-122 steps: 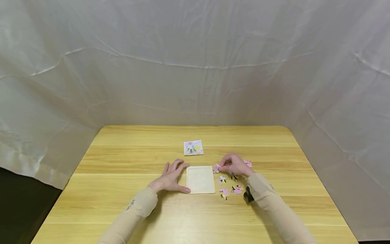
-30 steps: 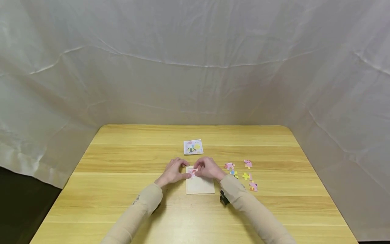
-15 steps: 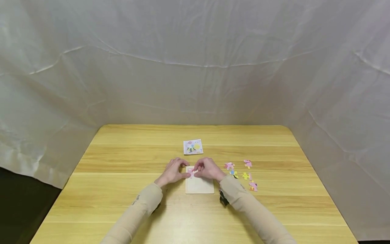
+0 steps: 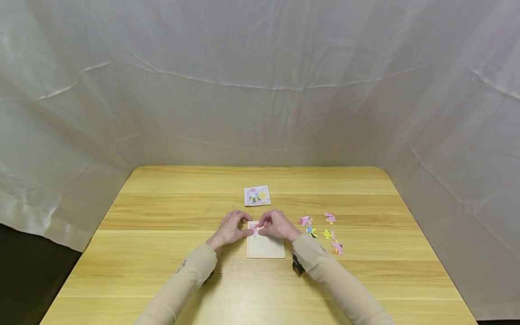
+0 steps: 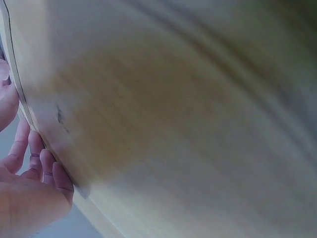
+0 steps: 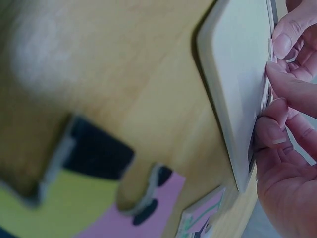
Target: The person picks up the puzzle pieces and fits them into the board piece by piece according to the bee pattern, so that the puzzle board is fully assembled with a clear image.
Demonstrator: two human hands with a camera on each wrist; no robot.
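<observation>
Your right wrist view shows what the head view can't: fingertips [image 6: 271, 136] curled tight against the far edge of the puzzle tray [image 6: 237, 84], thumb on the pink piece [image 6: 270, 49]. Left wrist view is blurred: curled fingers [image 5: 47, 171] at a board edge, nothing more. From the head view, your right hand [image 4: 277, 224] and left hand [image 4: 230, 228] both pinch the pink piece [image 4: 255, 229] at the tray's [image 4: 265, 248] top-left corner, fingertips meeting there. Loose pieces [image 4: 327, 234] lie right of the tray on the table [image 4: 162, 212]; reference card [image 4: 257, 195] beyond. Versus four seconds ago: your right hand has come from the loose pieces to the tray and the left has curled in from lying flat; little change in the last second.
</observation>
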